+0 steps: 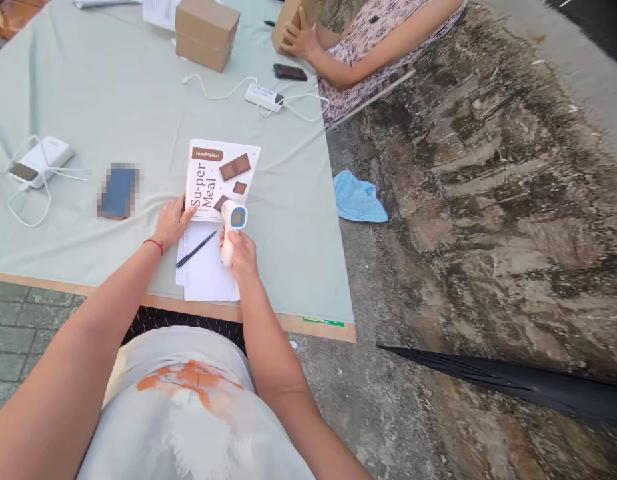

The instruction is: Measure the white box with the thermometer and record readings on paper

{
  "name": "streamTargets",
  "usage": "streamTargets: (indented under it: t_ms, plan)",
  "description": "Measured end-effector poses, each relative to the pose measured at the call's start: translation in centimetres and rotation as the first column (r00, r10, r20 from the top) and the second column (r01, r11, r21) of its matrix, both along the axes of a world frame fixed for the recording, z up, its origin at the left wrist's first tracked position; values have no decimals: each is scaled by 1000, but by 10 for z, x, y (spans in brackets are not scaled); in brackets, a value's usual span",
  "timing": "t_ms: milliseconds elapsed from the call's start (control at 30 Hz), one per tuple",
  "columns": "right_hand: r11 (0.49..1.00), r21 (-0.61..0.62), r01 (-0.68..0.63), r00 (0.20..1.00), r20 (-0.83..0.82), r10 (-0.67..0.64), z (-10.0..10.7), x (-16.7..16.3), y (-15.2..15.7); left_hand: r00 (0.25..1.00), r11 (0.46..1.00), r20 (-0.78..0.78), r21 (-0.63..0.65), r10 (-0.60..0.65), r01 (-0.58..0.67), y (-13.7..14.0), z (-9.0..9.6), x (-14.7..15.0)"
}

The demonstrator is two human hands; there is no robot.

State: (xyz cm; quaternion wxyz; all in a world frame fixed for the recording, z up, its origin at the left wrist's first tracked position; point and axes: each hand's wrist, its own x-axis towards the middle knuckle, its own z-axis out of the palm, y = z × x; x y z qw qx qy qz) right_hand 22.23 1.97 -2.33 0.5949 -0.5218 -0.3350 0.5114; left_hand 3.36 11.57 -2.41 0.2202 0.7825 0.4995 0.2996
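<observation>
My right hand point(242, 253) is closed around the handle of a white infrared thermometer point(228, 248), whose blue-framed screen faces up toward me. The thermometer's head overlaps the lower right corner of a white box point(201, 180) printed "NutriMotion Su-per Meal". At the box's lower left edge, my left hand point(172, 221) grips it with the thumb on the front; the other fingers are partly hidden. Below the box lie white paper sheets point(211, 281) with a black pen point(196, 249) resting slantwise on them.
On the cloth-covered table point(113, 93) are a cardboard box point(206, 33), a white power bank point(42, 161) with cables, another power bank point(263, 97), a black phone point(290, 72) and a blurred-out item point(118, 191). Across the corner, a person's hand point(301, 37) holds another carton. A blue cloth point(359, 198) lies on the ground.
</observation>
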Motion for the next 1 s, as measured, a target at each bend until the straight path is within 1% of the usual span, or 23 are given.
streamTargets:
  t_ms: [133, 233, 400, 500, 633, 700, 767, 833, 867, 900, 933, 1000]
  plan:
    - [1000, -5, 21, 999, 25, -20, -2, -3, 1, 1000, 1000, 14, -11, -17, 17, -1, 3, -1]
    - [1000, -16, 22, 999, 33, -21, 0, -7, 0, 1000, 1000, 19, -6, -25, 25, -1, 3, -2]
    - [999, -32, 27, 1000, 4, -27, 16, -11, -11, 1000, 1000, -16, 9, -5, 5, -2, 1, -1]
    - [997, -41, 60, 998, -14, -60, 28, -9, -25, 999, 1000, -28, 16, -15, 15, -2, 0, -1]
    - [997, -54, 53, 999, -3, -54, 37, -5, -47, 1000, 999, -18, 25, -20, 21, 0, -3, -1]
    - [997, -47, 58, 998, 11, -57, 38, -2, -56, 1000, 999, -7, 28, -19, 19, 1, -4, -1]
    - [998, -28, 60, 997, 56, -59, 35, 3, -64, 1000, 999, 4, 32, -23, 23, 1, -5, -2]
    - [998, -12, 62, 984, 169, -59, 26, 13, -70, 999, 999, 17, 36, -35, 35, 1, -4, -2]
    - [997, -17, 71, 963, 262, -64, 20, 20, -72, 999, 998, 22, 38, -46, 45, 0, -4, -2]
    - [996, -31, 85, 925, 375, -68, 14, 29, -74, 998, 998, 25, 37, -57, 56, -1, -3, -3]
    - [992, -59, 110, 862, 503, -66, 7, 39, -76, 997, 997, 27, 36, -67, 66, -2, -3, -3]
    - [980, -131, 153, 675, 738, -7, -6, 60, -79, 996, 996, 28, 29, -82, 81, -3, -2, -4]
